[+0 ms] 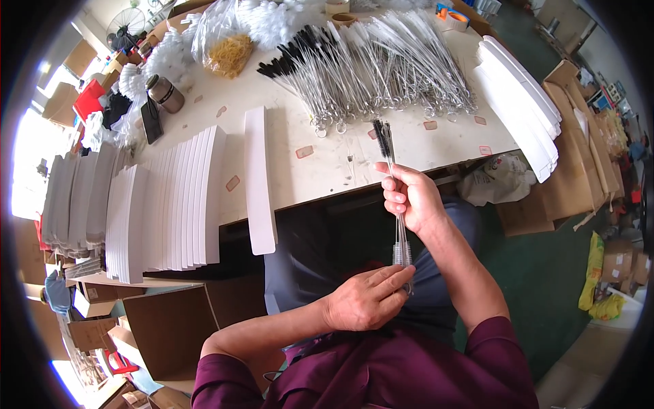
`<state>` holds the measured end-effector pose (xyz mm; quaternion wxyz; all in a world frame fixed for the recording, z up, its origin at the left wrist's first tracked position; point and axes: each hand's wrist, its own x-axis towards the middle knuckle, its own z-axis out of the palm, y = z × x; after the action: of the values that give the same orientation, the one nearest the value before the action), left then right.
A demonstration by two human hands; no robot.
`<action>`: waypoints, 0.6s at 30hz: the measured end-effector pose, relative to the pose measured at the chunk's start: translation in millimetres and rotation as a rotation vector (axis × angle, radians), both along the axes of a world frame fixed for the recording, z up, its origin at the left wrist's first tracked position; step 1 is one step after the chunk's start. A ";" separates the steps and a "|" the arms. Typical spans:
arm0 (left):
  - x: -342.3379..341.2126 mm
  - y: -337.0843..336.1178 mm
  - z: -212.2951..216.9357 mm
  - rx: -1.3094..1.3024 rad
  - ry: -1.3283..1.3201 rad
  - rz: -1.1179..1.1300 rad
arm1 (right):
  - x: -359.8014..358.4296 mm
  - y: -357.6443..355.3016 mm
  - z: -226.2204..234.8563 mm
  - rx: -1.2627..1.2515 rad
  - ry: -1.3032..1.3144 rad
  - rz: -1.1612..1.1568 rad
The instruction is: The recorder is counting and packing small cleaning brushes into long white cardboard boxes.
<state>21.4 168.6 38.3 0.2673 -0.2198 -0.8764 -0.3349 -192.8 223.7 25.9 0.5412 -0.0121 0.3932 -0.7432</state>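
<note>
On the pale flat table (323, 180), long metal-wire brushes (395, 65) lie before me. Leftward, I see narrow white cardboard cartons (192, 198).

The right hand (414, 201) grips a small bundle of thin wire brushes (400, 228) by the shafts, dark bristles upward, while the left hand (368, 298) holds its lower end, just below pale bristles. Beyond them, a spread of wire brushes (392, 65) lies on a pale table (293, 184). One flat white strip (259, 180) overhangs the near edge, beside rows of white cartons (180, 198); a flask (165, 94) stands farther left.
</note>
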 end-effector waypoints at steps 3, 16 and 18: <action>5.2 3.7 -9.9 -0.043 0.007 0.058 | 0.9 -4.9 0.3 0.036 -0.002 -0.045; 17.1 -90.1 -1.6 -0.106 -0.128 0.711 | 5.2 9.6 14.7 0.153 0.432 0.050; 22.6 -124.7 11.6 -0.108 -0.455 1.100 | 13.7 10.7 18.8 0.204 0.555 0.121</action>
<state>44.0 43.9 49.9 0.1956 0.3305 -0.9125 -0.1409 -179.1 234.5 44.7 0.4549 -0.1837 0.5971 -0.6346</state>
